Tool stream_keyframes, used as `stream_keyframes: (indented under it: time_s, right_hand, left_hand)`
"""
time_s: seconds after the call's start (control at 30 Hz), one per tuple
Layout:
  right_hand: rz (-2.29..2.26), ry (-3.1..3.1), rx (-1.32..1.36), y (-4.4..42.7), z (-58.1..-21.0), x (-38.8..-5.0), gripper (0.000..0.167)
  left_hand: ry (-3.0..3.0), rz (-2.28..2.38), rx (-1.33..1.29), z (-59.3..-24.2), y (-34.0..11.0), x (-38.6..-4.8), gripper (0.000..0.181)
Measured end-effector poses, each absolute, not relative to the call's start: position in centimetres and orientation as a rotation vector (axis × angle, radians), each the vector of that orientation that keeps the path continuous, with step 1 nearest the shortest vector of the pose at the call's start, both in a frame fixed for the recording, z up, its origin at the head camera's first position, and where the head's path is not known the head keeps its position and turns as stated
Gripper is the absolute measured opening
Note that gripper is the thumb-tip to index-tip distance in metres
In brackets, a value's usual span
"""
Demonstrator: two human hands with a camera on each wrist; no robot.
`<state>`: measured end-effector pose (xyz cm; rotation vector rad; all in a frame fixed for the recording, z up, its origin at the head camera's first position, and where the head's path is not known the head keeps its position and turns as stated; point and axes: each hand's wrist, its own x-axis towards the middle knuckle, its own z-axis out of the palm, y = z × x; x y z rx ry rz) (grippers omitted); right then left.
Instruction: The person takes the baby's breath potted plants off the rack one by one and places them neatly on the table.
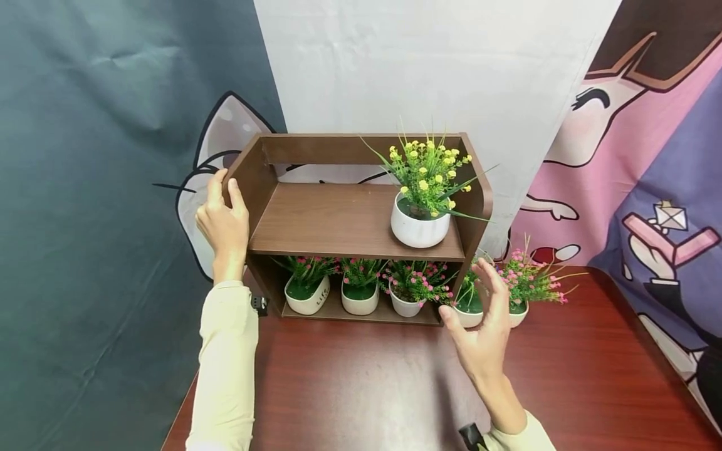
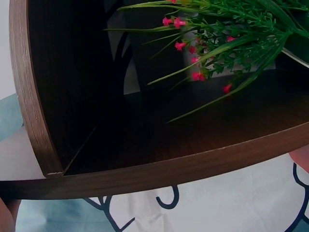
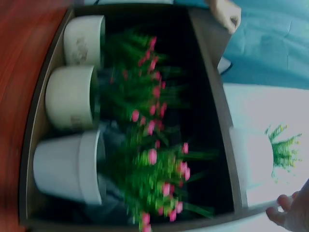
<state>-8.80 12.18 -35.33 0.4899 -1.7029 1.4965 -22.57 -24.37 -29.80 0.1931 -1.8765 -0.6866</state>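
Note:
A brown two-level wooden shelf [image 1: 338,219] stands on the table against the backdrop. At its left side panel, my left hand [image 1: 225,225] pinches the panel's edge between thumb and fingers; the right wrist view also shows this hand [image 3: 226,14] at the panel. My right hand [image 1: 485,338] is off the shelf's lower right corner, fingers spread and curved, holding nothing. On the upper level, at the right, stands a white pot [image 1: 420,227] with yellow flowers. Three pots with pink flowers, the left one [image 1: 307,297] marked with lettering, fill the lower level.
Right of the shelf, partly behind my right hand, stand a white pot with green leaves [image 1: 469,308] and another with pink flowers [image 1: 527,282]. The reddish-brown table [image 1: 361,382] extends in front. Printed curtains [image 1: 440,69] hang behind and at both sides.

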Motion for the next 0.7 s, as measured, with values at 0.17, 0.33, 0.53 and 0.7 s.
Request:
stream_keyframes:
  time_s: [0.17,0.33,0.53,0.7]
  right_hand:
    - [1.52,-1.78,0.412,10.2,-34.1,-8.6,0.071]
    - [1.549,-1.82,0.403,9.3,-33.6,-9.0,0.07]
    - [1.562,-1.82,0.385,9.1,-32.7,-10.0,0.076]
    - [1.513,-1.872,0.323,9.3,-32.6,-12.0,0.08]
  left_hand:
    - [-1.87,-0.69,0.197,-29.9,-24.4,-22.6,0.031]
    - [-1.862,-0.671,0.183,-30.2,-24.6,-22.4,0.031]
    - [-1.875,-0.701,0.2,-30.1,-24.4,-22.5,0.031]
    - [-1.877,-0.685,0.193,-29.9,-24.5,-22.7,0.032]
